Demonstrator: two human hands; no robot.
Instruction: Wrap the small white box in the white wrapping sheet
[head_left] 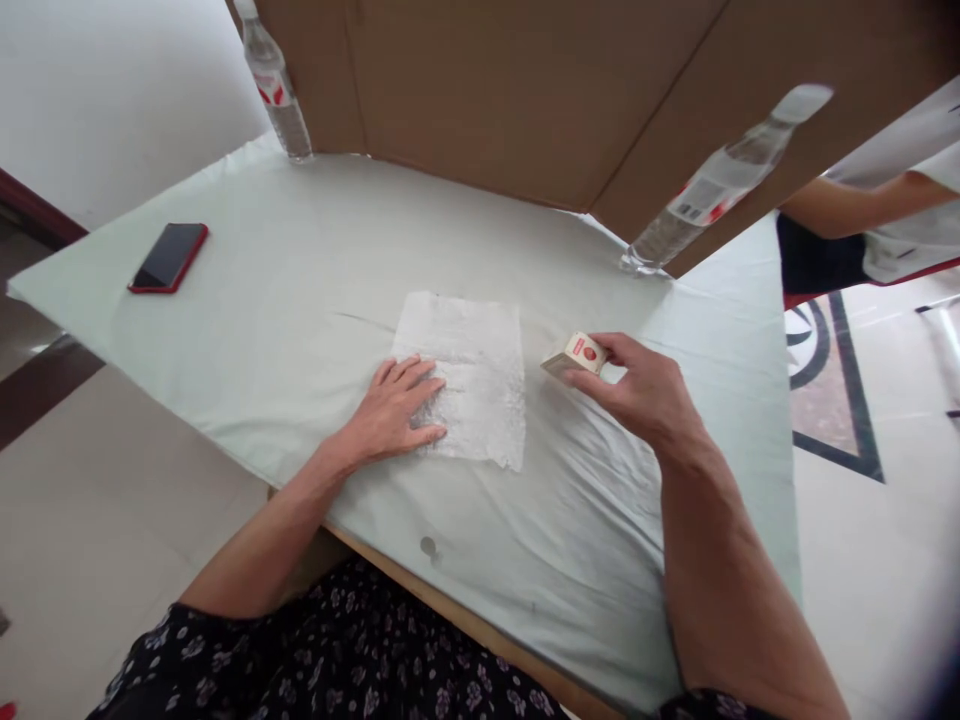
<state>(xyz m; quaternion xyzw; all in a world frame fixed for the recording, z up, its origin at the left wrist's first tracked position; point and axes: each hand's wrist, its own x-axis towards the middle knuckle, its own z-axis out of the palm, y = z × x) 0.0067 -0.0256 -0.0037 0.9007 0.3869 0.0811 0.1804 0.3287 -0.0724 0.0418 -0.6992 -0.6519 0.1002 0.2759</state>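
My left hand lies flat with its fingers spread on the left side of a white sheet, which looks like thin bubble wrap or tissue. The sheet is spread on the pale green tablecloth. To the right of the sheet, my right hand grips a small cream box between thumb and fingers. A red mark shows on one face of the box, and it is tilted. Whether the box touches the cloth I cannot tell.
A large brown cardboard panel stands across the back, with a clear water bottle at its left and another bottle at its right. A phone in a red case lies at left. Another person's arm shows at far right.
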